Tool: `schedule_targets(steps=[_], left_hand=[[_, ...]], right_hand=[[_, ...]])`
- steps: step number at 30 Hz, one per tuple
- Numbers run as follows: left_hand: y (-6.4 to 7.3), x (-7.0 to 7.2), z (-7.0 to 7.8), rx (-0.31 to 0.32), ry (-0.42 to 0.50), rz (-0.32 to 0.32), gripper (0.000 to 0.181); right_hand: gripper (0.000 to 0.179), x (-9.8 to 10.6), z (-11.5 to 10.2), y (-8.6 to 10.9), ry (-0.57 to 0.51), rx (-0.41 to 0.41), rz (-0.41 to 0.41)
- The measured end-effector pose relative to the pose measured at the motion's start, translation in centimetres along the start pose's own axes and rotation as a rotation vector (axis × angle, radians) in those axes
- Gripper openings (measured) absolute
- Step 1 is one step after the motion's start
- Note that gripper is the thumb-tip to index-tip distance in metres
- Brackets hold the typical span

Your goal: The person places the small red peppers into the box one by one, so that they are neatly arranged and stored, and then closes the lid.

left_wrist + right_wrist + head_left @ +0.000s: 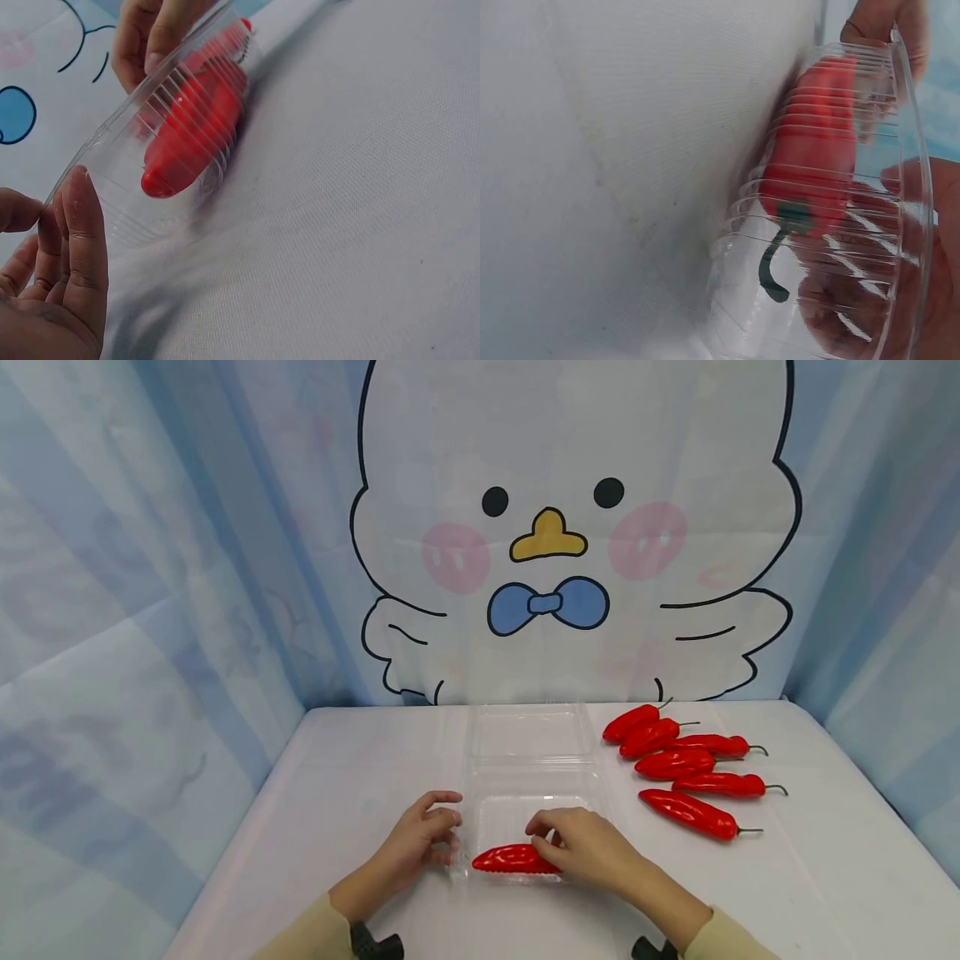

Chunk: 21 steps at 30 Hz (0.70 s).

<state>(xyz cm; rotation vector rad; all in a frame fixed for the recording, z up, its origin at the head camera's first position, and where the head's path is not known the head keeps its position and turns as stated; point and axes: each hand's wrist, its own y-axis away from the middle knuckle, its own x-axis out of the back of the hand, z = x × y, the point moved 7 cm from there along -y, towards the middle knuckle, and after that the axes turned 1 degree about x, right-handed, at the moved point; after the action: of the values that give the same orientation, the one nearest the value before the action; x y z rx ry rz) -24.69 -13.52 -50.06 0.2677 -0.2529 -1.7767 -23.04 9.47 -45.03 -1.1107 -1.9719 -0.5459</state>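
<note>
A clear plastic clamshell box (pixel 487 814) lies unfolded on the table, its lid part (pixel 532 735) toward the back. In its front half rests a red chili pepper (pixel 506 858), lying sideways along the near wall. My left hand (pixel 423 839) is at the box's left side; in the left wrist view its thumb and fingers pinch the rim. My right hand (pixel 588 847) reaches over the front wall, its bent thumb and fingers at the pepper's stem end. The green stem (pixel 772 270) shows through the ridged wall in the right wrist view.
Several more red chili peppers (pixel 690 814) lie loosely grouped on the white table (pixel 375 752), right of the box. A curtain with a cartoon bird (pixel 547 602) hangs behind the table's back edge, and blue-white cloth (pixel 150 610) hangs at both sides.
</note>
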Motion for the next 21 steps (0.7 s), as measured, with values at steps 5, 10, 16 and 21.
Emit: schedule_targets(steps=[5, 10, 16, 21], left_hand=[[0.2, 0.0, 0.1, -0.001, 0.0, -0.004, 0.044], [0.2, 0.1, 0.1, 0.001, 0.005, -0.001, 0.044], [0.2, 0.2, 0.3, 0.005, -0.005, 0.001, 0.044], [0.3, 0.1, 0.3, 0.009, -0.012, -0.005, 0.044]], right_hand=[[0.017, 0.6, -0.3, 0.2, 0.042, 0.006, 0.042], [0.013, 1.4, -0.3, 0.4, 0.073, 0.001, 0.11], [0.013, 2.4, -0.1, 0.9, 0.077, -0.038, 0.199], [0.012, 3.2, 0.2, 1.4, 0.095, -0.057, 0.24]])
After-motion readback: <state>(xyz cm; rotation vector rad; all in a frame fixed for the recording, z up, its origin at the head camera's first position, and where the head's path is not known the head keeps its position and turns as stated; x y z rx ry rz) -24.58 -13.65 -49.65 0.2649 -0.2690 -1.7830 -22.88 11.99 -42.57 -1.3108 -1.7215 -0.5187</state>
